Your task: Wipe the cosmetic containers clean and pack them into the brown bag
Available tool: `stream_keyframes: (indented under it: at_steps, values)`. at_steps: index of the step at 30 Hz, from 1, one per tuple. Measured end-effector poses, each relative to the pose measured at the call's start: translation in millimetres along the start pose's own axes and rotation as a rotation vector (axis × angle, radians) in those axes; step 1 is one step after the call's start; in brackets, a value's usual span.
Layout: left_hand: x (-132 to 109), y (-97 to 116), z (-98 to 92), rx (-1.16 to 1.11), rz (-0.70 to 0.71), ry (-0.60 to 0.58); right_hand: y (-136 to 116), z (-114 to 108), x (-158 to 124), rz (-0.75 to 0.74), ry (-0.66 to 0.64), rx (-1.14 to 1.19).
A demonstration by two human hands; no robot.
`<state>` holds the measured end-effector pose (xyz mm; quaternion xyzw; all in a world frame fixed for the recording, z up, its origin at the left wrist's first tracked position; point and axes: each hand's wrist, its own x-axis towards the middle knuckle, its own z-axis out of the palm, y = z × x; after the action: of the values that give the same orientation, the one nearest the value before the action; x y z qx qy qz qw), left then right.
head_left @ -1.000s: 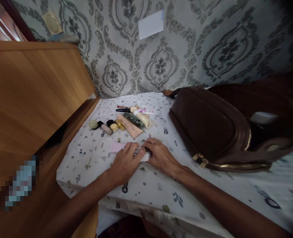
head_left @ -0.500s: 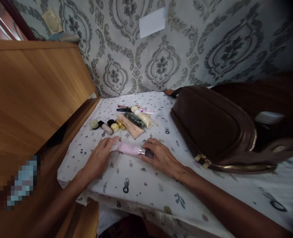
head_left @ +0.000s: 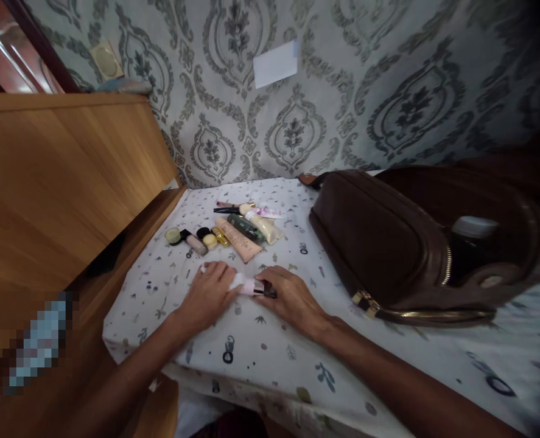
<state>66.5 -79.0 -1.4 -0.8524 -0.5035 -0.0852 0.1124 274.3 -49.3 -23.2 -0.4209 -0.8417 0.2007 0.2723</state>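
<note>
A slim pale-pink plastic tube (head_left: pixel 248 286) is being held within closed fingers (head_left: pixel 221 275), body in left hand (head_left: pixel 209 295), dark cap (head_left: pixel 270 292) in right hand (head_left: pixel 292 297). Probably light and squeezable, it is being best gripped there.

Grey damask wallpaper (head_left: pixel 292 134) faces me at twelve o'clock, a white card (head_left: pixel 276 66) on it. Wooden furniture (head_left: pixel 69 176) stands at nine, a glossy reddish panel (head_left: pixel 18 42) at ten. The cloth-covered worktop (head_left: pixel 279 337) spreads towards six; light fades at two.

The tube (head_left: pixel 248 286) is pale pink, its cap (head_left: pixel 270 292) dark, the bag (head_left: pixel 379 234) brown, the wallpaper (head_left: pixel 233 100) grey damask-patterned.
</note>
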Motion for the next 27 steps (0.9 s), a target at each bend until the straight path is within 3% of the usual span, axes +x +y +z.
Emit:
stream_keyframes:
  at_steps: [6,10,15,18,21,24,27]
  values:
    - [-17,-46,-4.1,-0.228,-0.014,-0.032,-5,-5,-1,0.046,-0.065,0.035]
    - [-19,-53,-0.1,-0.287,-0.036,-0.03,-6,-7,-1,0.046,-0.094,0.065]
    - [-14,-53,4.6,-0.146,-0.072,0.052,-2,-8,1,0.035,-0.096,0.145]
    - [-8,-45,5.0,-0.021,-0.039,0.064,0,-7,1,0.051,-0.074,0.177]
    - [1,-22,8.3,0.089,0.07,0.086,-1,-4,-1,0.052,-0.04,0.185]
    - [10,9,14.1,0.101,0.156,0.135,-3,0,-2,0.022,0.0,0.167]
    - [21,25,16.5,0.054,0.141,0.163,-3,3,-2,0.008,0.033,0.136]
